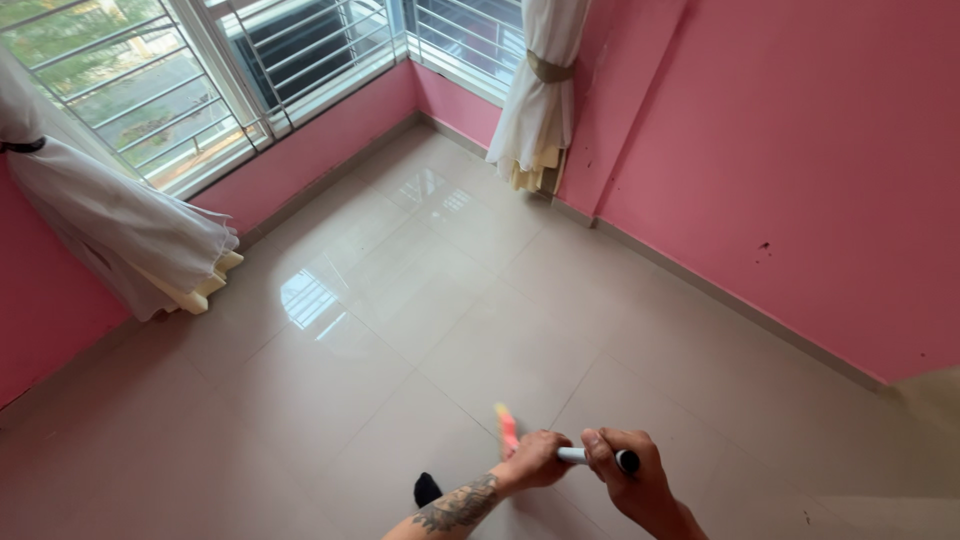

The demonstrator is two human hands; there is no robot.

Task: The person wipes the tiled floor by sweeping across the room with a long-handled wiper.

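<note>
Both my hands grip a thin white handle (573, 456) with a black end cap, low in the head view. My left hand (535, 461), on a tattooed forearm, closes around the handle nearer its lower part. My right hand (625, 472) closes around the top by the black cap. A blurred orange and yellow part of the tool (507, 424) sticks out beyond my left hand, over the glossy beige tiled floor (400, 300). What lies at the tool's lower end is hidden. A black-socked foot (427, 489) shows below my left arm.
Pink walls (800, 170) enclose the corner room. Barred windows (200, 70) run along the far walls. Tied white curtains hang at the left (110, 220) and at the far corner (535, 100). A pale object (930, 395) stands at the right edge.
</note>
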